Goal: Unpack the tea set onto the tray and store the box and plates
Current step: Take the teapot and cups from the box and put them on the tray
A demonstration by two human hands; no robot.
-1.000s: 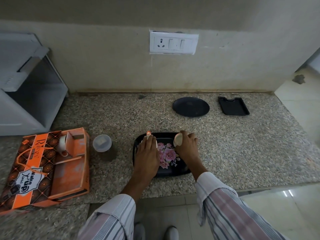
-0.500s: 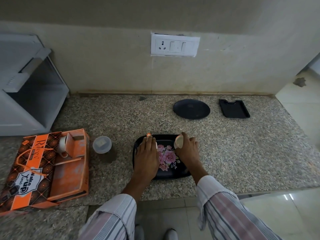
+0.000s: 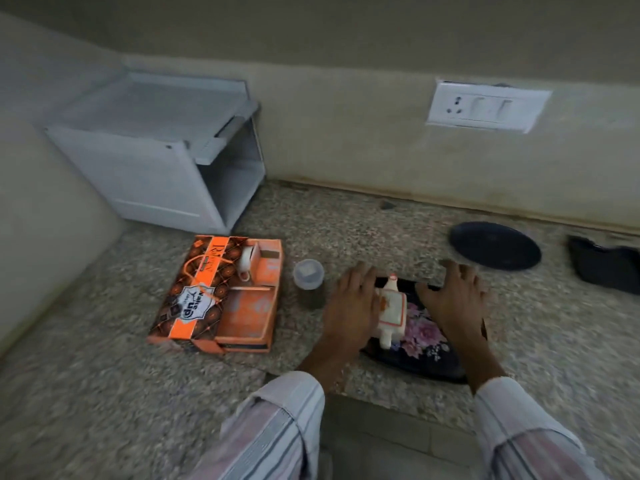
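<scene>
1. A speckled granite counter (image 3: 173, 393) fills the lower view; a white open-fronted cabinet (image 3: 166, 154) stands at its back left against the wall.
2. An orange tea-set box (image 3: 207, 299) lies open, left of centre; one white cup (image 3: 247, 259) sits in its far compartment.
3. A black floral tray (image 3: 433, 348) lies near the counter's front edge, right of the box; a white piece (image 3: 391, 311) with orange trim rests on it, blurred.
4. A round dark plate (image 3: 495, 251) and a dark squarish dish (image 3: 606, 268) sit beyond, near the wall.
5. The left hand (image 3: 351, 306) lies flat, fingers (image 3: 360, 275) spread, beside the white piece, gripping nothing; the right hand (image 3: 453, 303) hovers splayed over the tray, empty.
6. A small lidded jar (image 3: 308, 278) stands between box and tray.
</scene>
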